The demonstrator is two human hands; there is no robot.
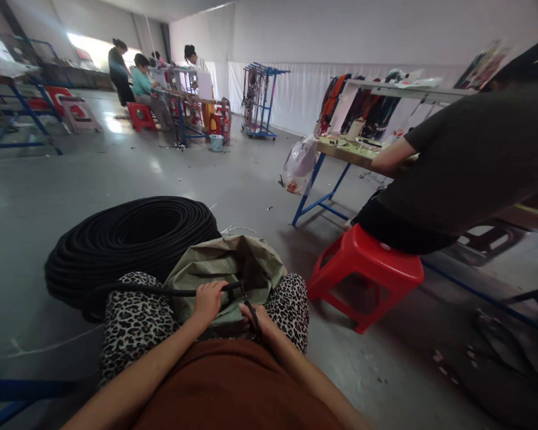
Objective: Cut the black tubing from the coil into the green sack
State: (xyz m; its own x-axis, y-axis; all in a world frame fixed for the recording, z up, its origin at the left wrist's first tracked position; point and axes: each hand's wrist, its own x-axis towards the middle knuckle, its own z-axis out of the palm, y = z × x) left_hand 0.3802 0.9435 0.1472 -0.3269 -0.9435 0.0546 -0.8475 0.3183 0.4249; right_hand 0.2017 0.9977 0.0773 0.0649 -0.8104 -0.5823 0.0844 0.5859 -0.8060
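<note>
My left hand is closed around a thick black cord near its end. The cord runs left over my knee to a big black coil lying on the floor. Scissors with dark handles are gripped in my right hand, their blades up against the end of the cord. I cannot tell whether the blades have cut into it. Between my knees stands a greenish woven sack with its mouth open, below both hands. Its bottom is hidden.
To my right a person sits on a red stool at a workbench. A plastic bag hangs from the bench's corner. Farther off are a blue rack and several people at another table. A white string lies at left.
</note>
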